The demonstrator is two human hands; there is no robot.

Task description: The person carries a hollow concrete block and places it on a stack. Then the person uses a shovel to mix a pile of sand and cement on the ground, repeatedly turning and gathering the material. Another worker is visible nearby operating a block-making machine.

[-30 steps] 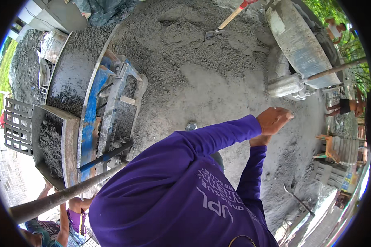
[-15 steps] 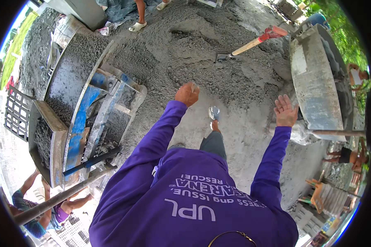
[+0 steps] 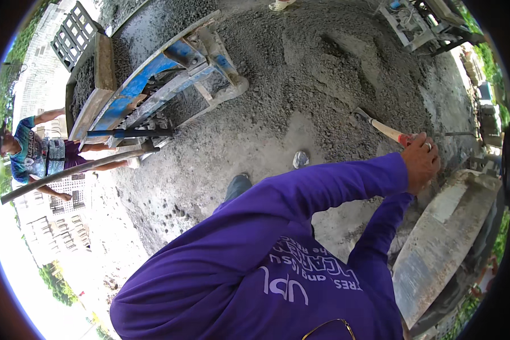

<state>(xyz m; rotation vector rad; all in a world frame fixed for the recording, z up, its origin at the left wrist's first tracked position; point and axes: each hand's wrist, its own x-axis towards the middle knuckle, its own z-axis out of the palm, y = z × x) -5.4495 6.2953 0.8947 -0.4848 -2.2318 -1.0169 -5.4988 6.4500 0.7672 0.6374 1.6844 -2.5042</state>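
Observation:
My left arm reaches across my body to the right. Its hand (image 3: 423,164), with a ring on one finger, is closed at the red grip of a shovel (image 3: 386,130). The shovel's wooden shaft slants down to a dark blade resting in grey, wet-looking concrete mix (image 3: 323,73). My right forearm comes up beneath the left wrist; the right hand is mostly hidden behind the left, so its fingers do not show. One of my feet (image 3: 301,159) stands on the grey ground at the edge of the mix.
At the left stands a blue-framed metal trough (image 3: 136,90) holding grey mix, with a long bar (image 3: 79,173) sticking out. A person (image 3: 37,150) stands beside it. To my right is a large cement-caked metal drum (image 3: 447,243). A metal frame (image 3: 419,28) stands at the far right.
My view has turned to the right. My hands, apart and empty before, have come together at the shovel's grip, the left crossing over. The shovel's blade remains in the mix.

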